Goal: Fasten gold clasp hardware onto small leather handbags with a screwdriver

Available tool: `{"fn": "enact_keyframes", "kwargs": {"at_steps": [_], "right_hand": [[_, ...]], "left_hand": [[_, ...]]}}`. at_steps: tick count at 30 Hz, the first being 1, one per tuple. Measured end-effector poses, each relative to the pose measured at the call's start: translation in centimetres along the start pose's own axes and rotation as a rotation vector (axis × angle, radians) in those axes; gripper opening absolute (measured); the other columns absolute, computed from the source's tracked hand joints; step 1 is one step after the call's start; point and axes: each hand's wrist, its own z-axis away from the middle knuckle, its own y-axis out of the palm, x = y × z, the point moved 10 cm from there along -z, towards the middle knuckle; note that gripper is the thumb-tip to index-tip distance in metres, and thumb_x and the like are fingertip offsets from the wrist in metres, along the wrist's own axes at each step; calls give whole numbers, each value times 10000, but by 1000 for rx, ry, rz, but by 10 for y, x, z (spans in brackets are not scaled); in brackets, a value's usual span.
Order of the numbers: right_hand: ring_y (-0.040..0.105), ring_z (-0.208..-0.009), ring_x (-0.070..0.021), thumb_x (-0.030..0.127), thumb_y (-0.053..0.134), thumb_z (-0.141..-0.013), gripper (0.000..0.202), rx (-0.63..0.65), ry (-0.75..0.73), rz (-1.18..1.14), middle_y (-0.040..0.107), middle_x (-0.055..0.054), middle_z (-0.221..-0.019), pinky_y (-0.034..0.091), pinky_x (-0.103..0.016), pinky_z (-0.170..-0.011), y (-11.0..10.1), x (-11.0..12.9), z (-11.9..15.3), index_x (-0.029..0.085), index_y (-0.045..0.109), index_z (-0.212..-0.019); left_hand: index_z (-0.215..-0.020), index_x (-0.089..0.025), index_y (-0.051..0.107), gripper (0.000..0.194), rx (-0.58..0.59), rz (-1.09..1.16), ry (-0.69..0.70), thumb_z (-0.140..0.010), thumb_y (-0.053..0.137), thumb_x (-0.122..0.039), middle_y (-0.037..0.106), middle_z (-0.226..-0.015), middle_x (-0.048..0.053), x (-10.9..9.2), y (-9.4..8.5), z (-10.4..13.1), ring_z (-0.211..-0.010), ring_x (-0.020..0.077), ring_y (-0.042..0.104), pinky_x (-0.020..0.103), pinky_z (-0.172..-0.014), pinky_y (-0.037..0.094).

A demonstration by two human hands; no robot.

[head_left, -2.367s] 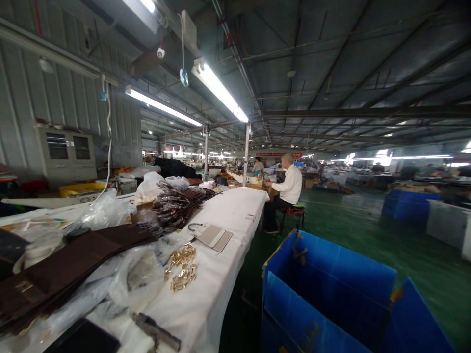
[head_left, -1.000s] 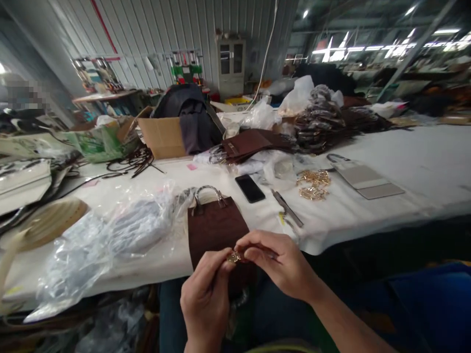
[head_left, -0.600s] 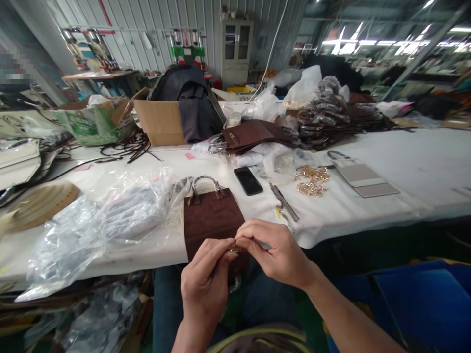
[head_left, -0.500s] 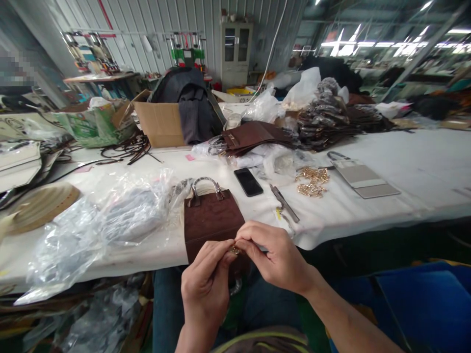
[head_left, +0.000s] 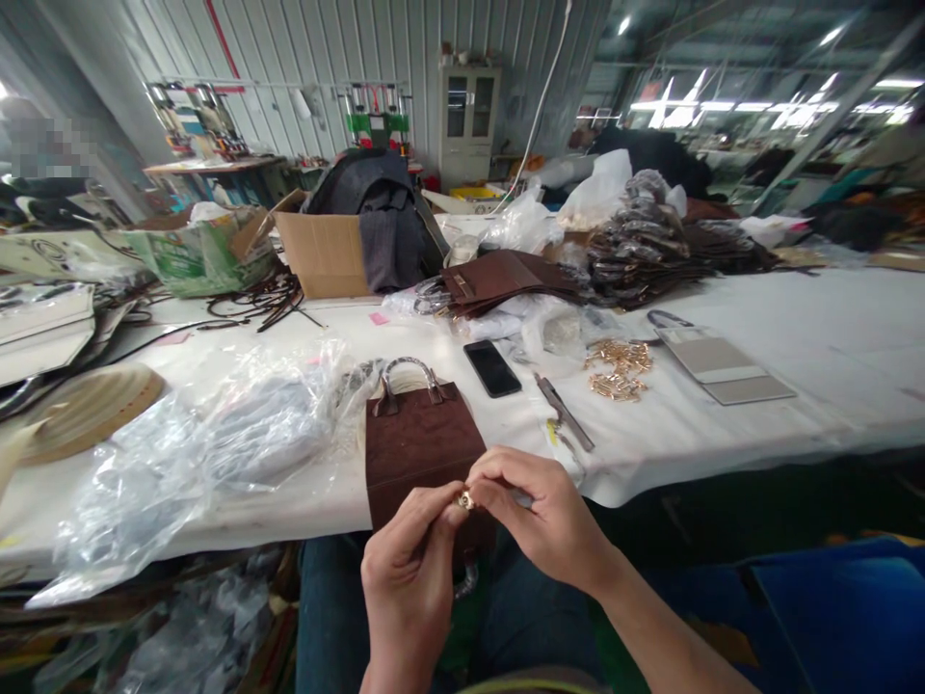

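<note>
Between the fingertips of both hands is a small gold metal piece point(head_left: 466, 500). My left hand point(head_left: 413, 569) pinches it from the left, and my right hand point(head_left: 541, 511) closes on it from the right. Beneath and behind them lies a dark brown bag point(head_left: 423, 439) with a wrapped handle, hanging over the table's front edge towards my lap. Part of the bag is hidden by my hands. Gold metal pieces point(head_left: 620, 368) lie in a heap on the white table point(head_left: 694, 424). A metal tool point(head_left: 565, 413) rests to the right of a black phone point(head_left: 492, 368).
Clear plastic bags point(head_left: 252, 424) cover the left of the table, beside a round tan roll point(head_left: 101, 410). A cardboard box point(head_left: 323, 255) with dark cloth, brown panels point(head_left: 510, 280) and a wrapped stack point(head_left: 636, 246) stand behind. A grey panel point(head_left: 723, 364) lies right.
The view has shifted slightly, so the table things sit lower in the picture. Both hands keep their pinch, and the gold piece now shows more clearly between the fingertips.
</note>
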Motion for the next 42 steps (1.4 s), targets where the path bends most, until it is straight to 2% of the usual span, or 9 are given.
{"fn": "enact_keyframes", "kwargs": {"at_steps": [5, 10, 16, 20, 26, 33, 36, 38, 42], "right_hand": [[727, -921, -173, 328, 920, -971, 190, -83, -5, -100, 773, -37, -1053, 576, -278, -819, 0, -7, 2, 231, 801, -1084], [726, -905, -172, 321, 922, -968, 174, -111, -27, -125, 778, -36, -1029, 581, -283, -823, 5, -3, -3, 226, 806, -1057], [721, -907, -177, 356, 898, -990, 182, -97, -17, -118, 772, -39, -998, 571, -288, -821, 12, -5, -15, 209, 794, -1018], [736, -925, -185, 365, 902, -988, 194, -91, -27, -151, 781, -41, -992, 575, -300, -859, 17, -8, -20, 203, 796, -1006], [746, -944, -186, 359, 916, -975, 197, -74, -40, -171, 791, -38, -1007, 576, -297, -879, 22, -14, -25, 204, 801, -1015], [739, -934, -179, 430, 884, -1000, 251, -45, -27, -167, 790, -41, -1000, 577, -286, -858, 19, -18, -29, 195, 797, -1016], [744, -964, -181, 466, 835, -1034, 279, -98, 46, -186, 802, -56, -1078, 596, -281, -864, 13, -30, -33, 195, 784, -1074], [755, -1001, -193, 472, 811, -1048, 286, -141, 95, -180, 810, -68, -1118, 606, -285, -881, 11, -42, -35, 195, 778, -1110], [770, -966, -207, 442, 774, -1063, 243, -68, 94, -125, 814, -59, -1040, 622, -289, -879, 28, -56, -34, 200, 783, -1092]], "left_hand": [[-1159, -296, 914, 147, -37, 81, -97, -1057, 809, -305, 886, -1089, 31, 10, -5, -1, -895, 183, 830, 198, -784, 650], [-1130, -283, 927, 147, -36, 74, -119, -1032, 838, -348, 893, -1067, 46, 14, -11, -8, -888, 209, 843, 219, -783, 670], [-1113, -293, 934, 206, -102, 12, -210, -998, 869, -451, 896, -1087, 56, 30, -27, -6, -986, 266, 866, 305, -949, 701], [-1125, -270, 931, 270, -110, -5, -263, -979, 882, -492, 894, -1094, 76, 39, -33, -5, -992, 299, 870, 354, -946, 720], [-1108, -272, 935, 290, -135, -31, -264, -954, 899, -515, 894, -1065, 77, 41, -40, -10, -946, 293, 877, 325, -887, 728], [-1137, -252, 926, 356, -97, -51, -329, -950, 898, -553, 892, -1113, 89, 46, -37, -11, -1003, 289, 874, 298, -899, 716], [-1381, -256, 839, 517, -38, -1, -323, -964, 883, -559, 873, -1243, 108, 37, -40, -23, -1136, 298, 850, 356, -1019, 694], [-1536, -263, 728, 649, -55, -2, -289, -978, 863, -567, 838, -1358, 128, 32, -54, -40, -1232, 306, 817, 418, -1092, 668], [-1418, -219, 772, 630, -160, -314, -181, -918, 886, -585, 783, -1430, 186, 29, -91, -80, -1312, 372, 752, 529, -1122, 622]]}}
